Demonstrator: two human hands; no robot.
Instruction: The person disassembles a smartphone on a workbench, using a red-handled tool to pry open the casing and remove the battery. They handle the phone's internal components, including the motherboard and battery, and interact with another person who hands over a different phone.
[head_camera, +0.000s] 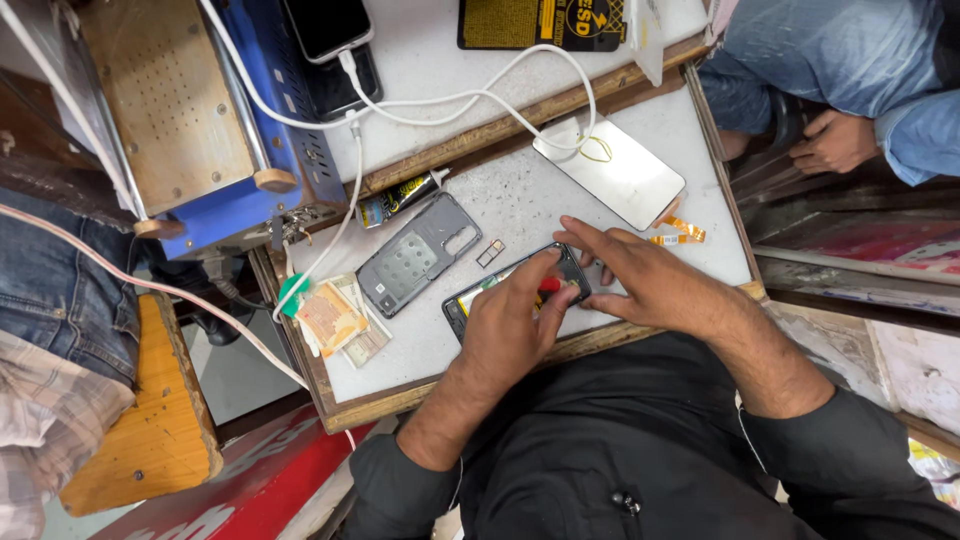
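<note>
Hands meet over the phone (470, 300). My left hand (515, 320) pinches a red tool (549, 285); my right hand (640, 275) presses, fingers spread, steadying it. Back cover (418, 254) lies at nine o'clock.

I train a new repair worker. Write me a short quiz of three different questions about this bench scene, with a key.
1. True or false: both hands rest on the opened phone.
2. Which lies left of that phone: A) grey back cover, B) a kettle, C) a hammer?
3. What colour is the tool tip under the left hand?

Key: 1 true, the right hand steadies it. 2 A. 3 red.
</note>
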